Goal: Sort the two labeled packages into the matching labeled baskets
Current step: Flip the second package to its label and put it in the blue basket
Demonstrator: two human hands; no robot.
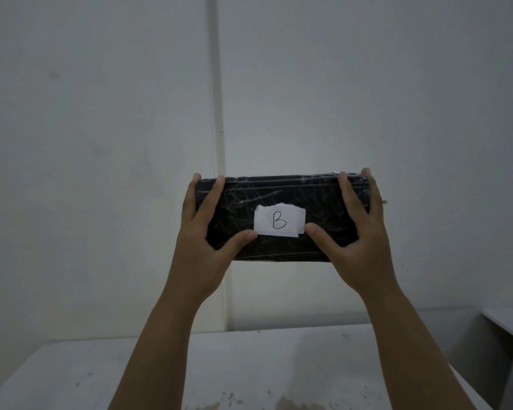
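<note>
A black plastic-wrapped package (279,193) is held up high in front of the wall, well above the table. A white paper label (279,220) on its facing side reads "B". My left hand (203,232) grips the package's left end, with the thumb pressed near the label. My right hand (359,229) grips the right end the same way. No basket and no second package are in view.
A white, stained table (249,365) lies below my arms. A grey-white wall (101,143) with a vertical seam fills the background. The corner of another white surface (510,321) shows at the right edge.
</note>
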